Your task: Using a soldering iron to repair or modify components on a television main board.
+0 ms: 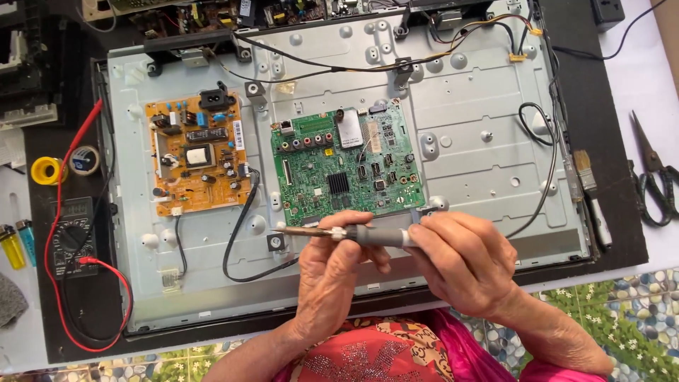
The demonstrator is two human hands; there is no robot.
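Hands meet over the near edge of an opened flat-screen panel lying on the surface. The left hand pinches the metal shaft of a soldering iron between thumb and fingers, its grip narrow and closed on the shaft. The right hand wraps the iron's grey handle, its grip closed around it. The iron lies level, tip pointing left, just near of a green board at the panel's middle. An orange board sits to the left of that. A multimeter with red leads lies at the far left, near a yellow solder reel and two lighters. Scissors and a brush lie to the right of the panel.
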